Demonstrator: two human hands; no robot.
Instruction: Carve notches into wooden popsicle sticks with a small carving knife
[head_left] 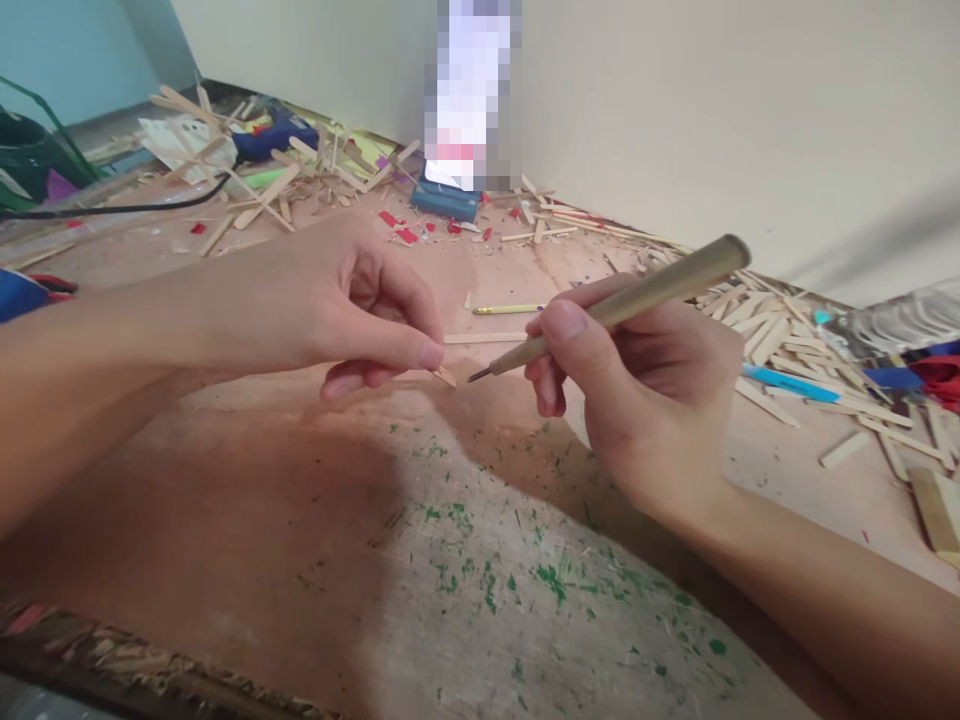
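Observation:
Between thumb and fingertips my left hand (375, 320) pinches a small piece of wood (446, 377), most of it hidden by the fingers. My right hand (637, 370) is closed around a tool with a thick, round wooden handle (667, 275) and a thin, dark pointed tip (484, 373), which looks like an awl. The tip points left, a short gap away from the wood piece. Just behind both hands lie a yellow pencil (506, 310) and a flat wooden stick (484, 338) on the worktop.
Piles of craft sticks lie along the back (270, 195) and at the right (765, 320), with a light-blue strip (791, 383) among them. A blurred upright panel stands in a blue block (446, 200). Green flecks (551, 578) cover the worktop in front. A wood block (937, 510) sits far right.

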